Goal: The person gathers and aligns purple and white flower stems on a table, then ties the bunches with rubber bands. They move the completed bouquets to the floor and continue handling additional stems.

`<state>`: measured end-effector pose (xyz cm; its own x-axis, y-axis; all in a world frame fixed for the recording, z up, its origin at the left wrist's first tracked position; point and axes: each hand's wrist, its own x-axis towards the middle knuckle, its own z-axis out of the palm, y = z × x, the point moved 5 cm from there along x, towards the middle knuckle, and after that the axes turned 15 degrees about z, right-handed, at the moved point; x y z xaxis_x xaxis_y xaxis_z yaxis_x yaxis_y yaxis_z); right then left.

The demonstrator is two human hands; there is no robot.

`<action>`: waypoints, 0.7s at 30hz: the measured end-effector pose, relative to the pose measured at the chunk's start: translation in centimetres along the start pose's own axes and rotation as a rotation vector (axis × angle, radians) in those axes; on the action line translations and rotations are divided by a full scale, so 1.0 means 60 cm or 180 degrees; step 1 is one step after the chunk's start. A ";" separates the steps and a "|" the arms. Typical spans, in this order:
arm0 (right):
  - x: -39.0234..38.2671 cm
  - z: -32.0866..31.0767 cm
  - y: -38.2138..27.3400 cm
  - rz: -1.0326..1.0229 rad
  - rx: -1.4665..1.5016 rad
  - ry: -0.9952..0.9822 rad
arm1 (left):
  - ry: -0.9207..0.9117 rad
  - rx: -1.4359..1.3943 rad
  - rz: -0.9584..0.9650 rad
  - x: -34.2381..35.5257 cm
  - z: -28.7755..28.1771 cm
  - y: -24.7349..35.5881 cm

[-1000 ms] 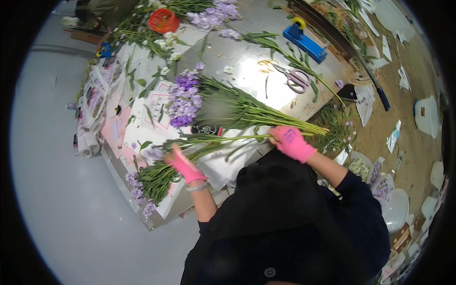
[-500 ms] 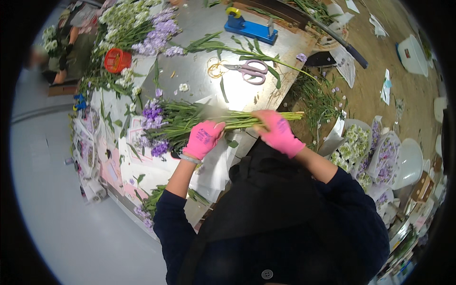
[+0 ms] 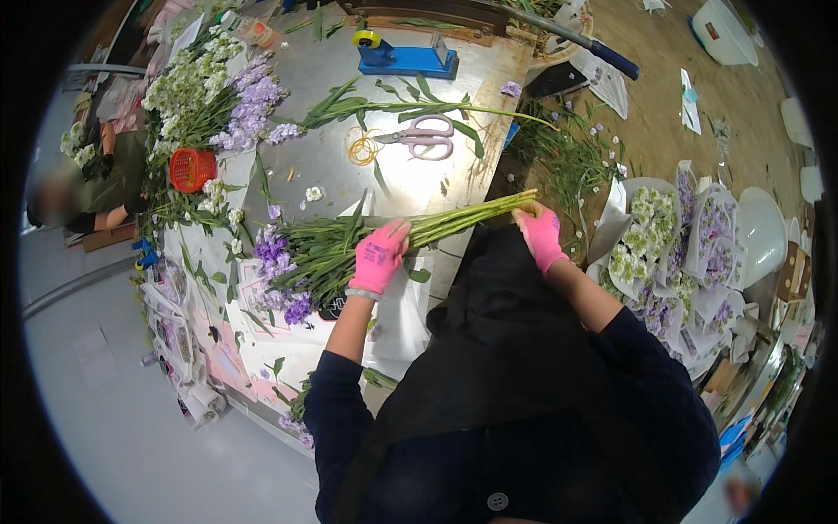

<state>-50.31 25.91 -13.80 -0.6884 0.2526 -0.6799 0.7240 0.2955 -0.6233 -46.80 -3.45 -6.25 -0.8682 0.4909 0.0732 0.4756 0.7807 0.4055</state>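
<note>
A bunch of purple stock flowers (image 3: 327,253) lies across the near part of the table, blossoms to the left and bare green stem ends to the right. My left hand (image 3: 380,258), in a pink glove, is closed round the stems at mid-length. At the cut ends, my right hand (image 3: 539,236), also pink-gloved, has its fingers bent against the stems; its palm side is hidden. Beyond the bunch are mauve-handled scissors (image 3: 428,138) and some yellow rubber bands (image 3: 360,148). A single long leafy stem (image 3: 393,106) stretches behind them.
A blue tape dispenser (image 3: 406,59) stands at the far side. Left of it are a red basket (image 3: 192,169) and piled white and lilac flowers (image 3: 249,105). A co-worker (image 3: 105,183) is at far left. Wrapped bouquets (image 3: 646,231) stand at right, beside cut leaves on the floor.
My right hand has moved from around the lower stems out to their ends. The stems now tilt up to the right. My view has shifted, while the left hand keeps its hold.
</note>
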 end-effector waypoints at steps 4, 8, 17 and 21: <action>-0.009 0.036 -0.002 -0.0167 0.0282 -0.0029 | 0.0138 0.0075 -0.0047 -0.005 -0.002 0.001; -0.039 0.048 -0.011 -0.0070 0.0291 0.0257 | 0.0360 0.0379 -0.0095 -0.017 0.007 -0.004; -0.040 0.056 -0.003 -0.0372 0.0422 0.0966 | 0.0976 0.0546 0.0044 -0.030 0.037 -0.008; -0.056 0.045 -0.027 -0.0410 0.0155 0.0879 | 0.0980 0.0509 0.0016 -0.037 0.041 -0.016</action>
<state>-49.04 22.10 -11.54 -0.7557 0.4586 -0.4676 0.6267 0.2986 -0.7198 -45.00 -4.33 -9.07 -0.8562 0.3742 0.3563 0.4751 0.8412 0.2582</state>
